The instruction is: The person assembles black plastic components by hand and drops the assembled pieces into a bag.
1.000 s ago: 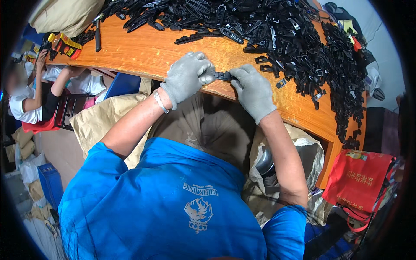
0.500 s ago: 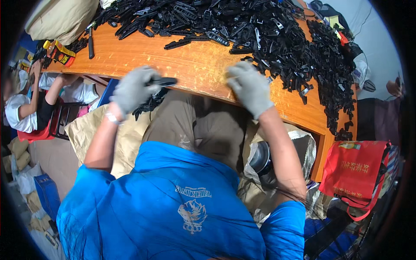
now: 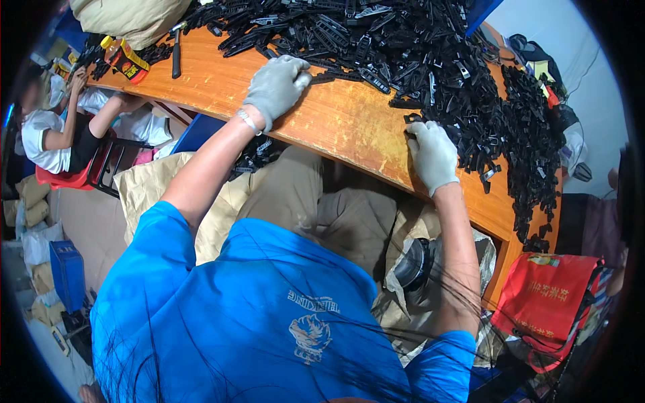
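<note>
My left hand (image 3: 277,91), in a grey glove, rests over the tabletop at the near edge of the heap. Its fingers are curled, with the tips at a long black plastic part (image 3: 324,78). Farther right, my gloved right hand (image 3: 434,156) lies at the heap's edge. Its thumb and forefinger stand apart beside a small black plastic piece (image 3: 412,118). Both palms face down, so what lies beneath them is hidden. The heap of black plastic parts (image 3: 349,37) spreads across the back and right of the wooden table (image 3: 366,131).
A hammer (image 3: 177,54) and a yellow-capped bottle (image 3: 125,60) stand at the left, near a cloth sack (image 3: 134,17). More black parts (image 3: 255,158) lie below the table edge. A person (image 3: 54,141) sits at left. A red bag (image 3: 544,299) hangs at right.
My left hand has moved from the table's front edge up to the heap, and the black part it held is gone from it. My right hand has shifted right and down.
</note>
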`<action>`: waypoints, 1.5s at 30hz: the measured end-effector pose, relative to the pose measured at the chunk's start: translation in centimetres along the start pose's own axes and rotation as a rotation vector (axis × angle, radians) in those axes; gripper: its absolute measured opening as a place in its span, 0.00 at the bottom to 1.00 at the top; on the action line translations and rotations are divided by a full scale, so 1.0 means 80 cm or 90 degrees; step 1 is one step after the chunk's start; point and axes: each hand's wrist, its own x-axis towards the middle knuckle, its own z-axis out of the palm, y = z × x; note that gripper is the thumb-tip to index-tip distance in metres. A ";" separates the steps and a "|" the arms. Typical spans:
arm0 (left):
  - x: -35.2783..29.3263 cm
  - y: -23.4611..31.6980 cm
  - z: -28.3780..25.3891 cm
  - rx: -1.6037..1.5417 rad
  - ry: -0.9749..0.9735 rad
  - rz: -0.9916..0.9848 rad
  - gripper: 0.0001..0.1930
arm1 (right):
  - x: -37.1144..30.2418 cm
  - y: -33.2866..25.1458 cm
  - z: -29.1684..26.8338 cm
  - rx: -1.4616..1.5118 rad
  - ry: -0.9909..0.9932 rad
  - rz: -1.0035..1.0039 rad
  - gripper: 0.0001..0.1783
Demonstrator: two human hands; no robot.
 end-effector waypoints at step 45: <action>-0.051 0.066 0.028 -0.129 -0.048 0.129 0.07 | 0.076 -0.097 0.047 0.239 -0.033 -0.096 0.09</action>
